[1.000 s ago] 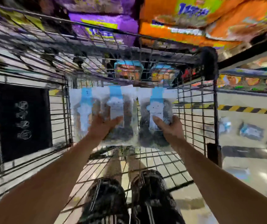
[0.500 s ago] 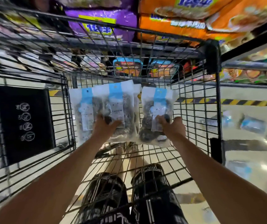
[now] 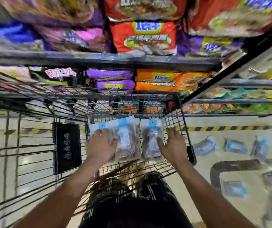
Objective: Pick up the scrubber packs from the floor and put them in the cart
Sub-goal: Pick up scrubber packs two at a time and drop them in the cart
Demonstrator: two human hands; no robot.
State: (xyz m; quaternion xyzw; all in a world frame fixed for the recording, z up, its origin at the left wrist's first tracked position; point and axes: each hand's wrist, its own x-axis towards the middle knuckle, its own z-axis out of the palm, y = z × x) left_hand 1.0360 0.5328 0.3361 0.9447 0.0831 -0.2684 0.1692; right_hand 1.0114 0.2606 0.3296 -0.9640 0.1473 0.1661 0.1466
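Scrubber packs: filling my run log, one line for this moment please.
scrubber packs in cart | left hand on packs | right hand open | more packs on floor

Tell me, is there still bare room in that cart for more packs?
Yes. The cart's wire floor looks bare left of the scrubber packs, toward the black panel, and between the packs and the person. The far right corner is crowded: packs side by side, left hand and right hand on them.

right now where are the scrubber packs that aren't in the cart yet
In the head view, the loose scrubber packs lie on the floor, right of the cart, below the striped tape.
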